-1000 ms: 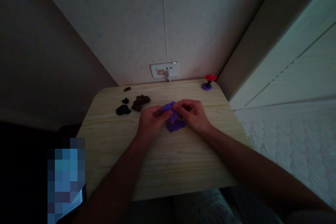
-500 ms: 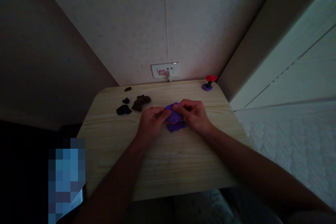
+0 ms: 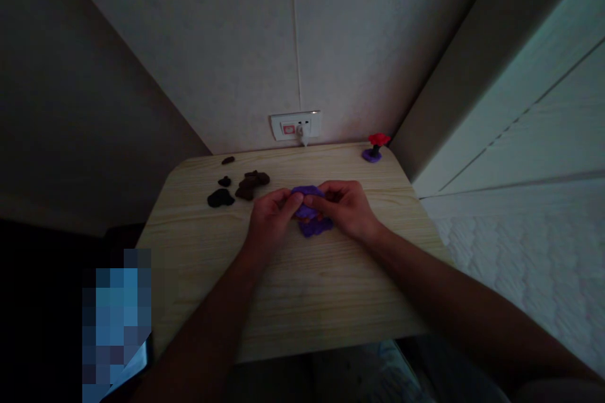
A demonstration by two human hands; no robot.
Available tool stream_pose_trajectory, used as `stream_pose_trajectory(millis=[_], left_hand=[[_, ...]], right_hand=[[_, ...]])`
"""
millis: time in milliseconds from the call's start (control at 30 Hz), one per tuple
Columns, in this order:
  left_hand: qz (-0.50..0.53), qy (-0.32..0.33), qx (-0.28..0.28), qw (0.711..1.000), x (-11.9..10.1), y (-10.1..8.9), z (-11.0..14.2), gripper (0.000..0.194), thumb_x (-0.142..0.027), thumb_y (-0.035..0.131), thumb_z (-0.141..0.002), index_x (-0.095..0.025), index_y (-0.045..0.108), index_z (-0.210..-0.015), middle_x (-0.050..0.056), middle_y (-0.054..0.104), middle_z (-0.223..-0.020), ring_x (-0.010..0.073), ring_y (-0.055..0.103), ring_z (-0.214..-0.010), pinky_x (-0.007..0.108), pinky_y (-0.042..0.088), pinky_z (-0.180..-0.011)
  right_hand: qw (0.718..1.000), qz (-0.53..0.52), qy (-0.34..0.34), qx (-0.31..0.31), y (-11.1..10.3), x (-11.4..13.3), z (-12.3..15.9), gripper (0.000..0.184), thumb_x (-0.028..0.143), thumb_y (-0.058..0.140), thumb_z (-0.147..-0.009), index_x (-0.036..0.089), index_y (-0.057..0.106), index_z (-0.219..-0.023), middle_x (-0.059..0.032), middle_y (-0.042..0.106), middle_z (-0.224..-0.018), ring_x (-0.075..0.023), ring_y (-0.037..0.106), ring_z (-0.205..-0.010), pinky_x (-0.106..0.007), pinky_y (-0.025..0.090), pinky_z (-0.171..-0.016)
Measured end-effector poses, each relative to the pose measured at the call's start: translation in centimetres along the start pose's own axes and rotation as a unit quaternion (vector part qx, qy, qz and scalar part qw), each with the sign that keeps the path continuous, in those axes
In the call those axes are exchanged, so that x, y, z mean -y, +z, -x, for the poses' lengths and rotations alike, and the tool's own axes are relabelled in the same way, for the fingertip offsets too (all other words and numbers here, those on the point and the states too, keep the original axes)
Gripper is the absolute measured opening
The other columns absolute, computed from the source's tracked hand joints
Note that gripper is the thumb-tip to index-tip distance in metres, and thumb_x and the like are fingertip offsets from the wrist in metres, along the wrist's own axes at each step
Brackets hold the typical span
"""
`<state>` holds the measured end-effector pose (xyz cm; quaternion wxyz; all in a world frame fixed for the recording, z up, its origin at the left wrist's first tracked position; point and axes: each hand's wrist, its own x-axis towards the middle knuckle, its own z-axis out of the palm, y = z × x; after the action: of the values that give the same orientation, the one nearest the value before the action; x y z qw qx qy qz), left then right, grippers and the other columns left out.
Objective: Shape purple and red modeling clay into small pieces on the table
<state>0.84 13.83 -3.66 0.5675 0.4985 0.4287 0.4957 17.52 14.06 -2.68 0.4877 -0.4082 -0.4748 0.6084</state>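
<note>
Between my two hands, above the middle of the table, is a flattened piece of purple modelling clay (image 3: 308, 209). My left hand (image 3: 273, 217) pinches its left side, thumb on top. From the right, my right hand (image 3: 347, 208) grips the same piece, its thumb pressing near the left thumb. Just below and behind them, a second purple clay piece (image 3: 316, 227) lies on the table, partly covered by the held one. At the back right corner stands a small clay figure with a red top (image 3: 379, 139), a dark stem and a purple base.
Brown clay lumps (image 3: 253, 184), a black clay piece (image 3: 220, 198), a smaller black bit (image 3: 224, 181) and a small brown bit (image 3: 228, 160) lie at the table's back left. A wall socket (image 3: 295, 126) with a plug sits behind the wooden table (image 3: 331, 302).
My thumbs have come closer together on the purple clay, the right one shifting left across it. A red bit seen behind my left hand earlier is now hidden.
</note>
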Motion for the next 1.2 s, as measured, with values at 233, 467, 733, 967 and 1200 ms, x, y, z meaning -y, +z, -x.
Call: stream_pose_trajectory(millis=[233,467,733,967,1200], left_hand=[[-0.007,-0.022,0.001,1.000,-0.22,0.20,0.10,0.022,-0.029,0.089,-0.068,-0.015,0.076,-0.078,0.005,0.078,-0.070,0.0170,0.072,-0.063,0.030,0.061,-0.067],[-0.024,-0.005,0.027,0.999,-0.14,0.14,0.21,0.022,-0.035,0.088,-0.070,-0.017,0.077,-0.074,0.006,0.079,-0.073,0.0173,0.072,-0.064,0.029,0.060,-0.066],[-0.111,0.054,-0.035,0.992,-0.21,-0.46,0.12,0.023,-0.038,0.077,-0.082,-0.017,0.076,-0.071,0.002,0.074,-0.067,0.0144,0.065,-0.061,0.026,0.052,-0.061],[-0.047,0.040,-0.014,0.998,-0.01,-0.15,0.17,0.025,-0.037,0.077,-0.083,-0.018,0.072,-0.067,0.001,0.068,-0.063,0.0131,0.059,-0.058,0.027,0.048,-0.059],[0.046,0.027,0.006,0.999,0.64,-0.37,-0.18,0.024,-0.040,0.075,-0.086,-0.018,0.074,-0.078,0.002,0.067,-0.069,0.0137,0.061,-0.062,0.028,0.053,-0.062]], right_hand=[[1.000,0.007,-0.021,0.010,-0.33,-0.52,-0.34,0.042,0.058,0.087,-0.070,0.018,0.075,-0.074,-0.0021,0.075,-0.062,-0.0140,0.066,-0.054,-0.025,0.051,-0.053],[0.999,-0.003,-0.045,-0.016,0.08,-0.18,0.01,0.046,0.059,0.088,-0.067,0.019,0.067,-0.063,0.0002,0.069,-0.055,-0.0117,0.059,-0.047,-0.024,0.044,-0.046],[0.999,0.040,-0.014,0.018,-0.13,-0.53,-0.16,0.046,0.060,0.087,-0.069,0.018,0.070,-0.076,0.0017,0.067,-0.059,-0.0097,0.055,-0.048,-0.022,0.043,-0.046],[0.999,0.016,-0.025,0.019,-0.35,-0.41,-0.09,0.047,0.059,0.086,-0.071,0.018,0.063,-0.062,0.0018,0.064,-0.053,-0.0106,0.055,-0.047,-0.023,0.043,-0.048],[0.998,0.003,-0.028,0.055,-0.24,-0.12,-0.04,0.044,0.060,0.081,-0.077,0.018,0.069,-0.075,-0.0019,0.073,-0.066,-0.0123,0.062,-0.054,-0.025,0.050,-0.054]])
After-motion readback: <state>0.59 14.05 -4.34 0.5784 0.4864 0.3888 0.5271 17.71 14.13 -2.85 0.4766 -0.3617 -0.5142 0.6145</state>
